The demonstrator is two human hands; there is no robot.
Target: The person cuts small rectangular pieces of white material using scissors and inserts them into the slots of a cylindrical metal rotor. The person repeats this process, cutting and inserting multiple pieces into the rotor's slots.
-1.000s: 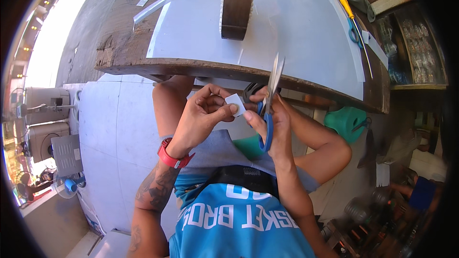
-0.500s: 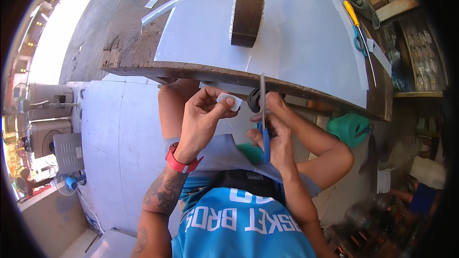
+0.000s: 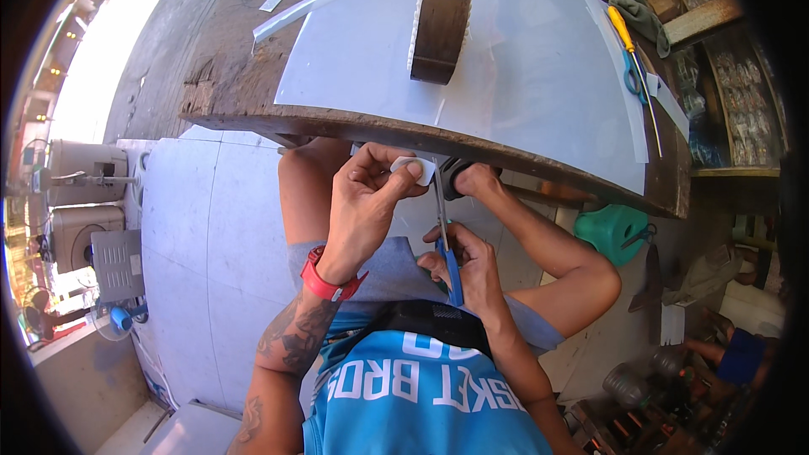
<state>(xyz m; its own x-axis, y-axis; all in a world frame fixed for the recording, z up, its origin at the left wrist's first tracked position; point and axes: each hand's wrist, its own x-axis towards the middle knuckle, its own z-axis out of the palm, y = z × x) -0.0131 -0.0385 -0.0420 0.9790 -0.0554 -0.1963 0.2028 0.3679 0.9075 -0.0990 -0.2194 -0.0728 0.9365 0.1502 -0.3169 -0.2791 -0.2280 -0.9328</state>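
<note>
A brown block (image 3: 442, 27) and a screwdriver (image 3: 621, 29) lie on the worktop (image 3: 223, 76). Just this side of its edge, the left hand (image 3: 367, 195) pinches a white piece (image 3: 426, 172); the right hand (image 3: 475, 271) grips scissors (image 3: 453, 275), their blades now closer to it than before.

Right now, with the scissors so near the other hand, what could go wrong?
First, the blades of the scissors are right beside the small white piece in the left hand, so a slip might nick those fingers. Second, the piece is tiny and pinched under the thumb, so it could slip loose. Third, if the right hand lost the scissors, they might land on a bare leg.
</note>
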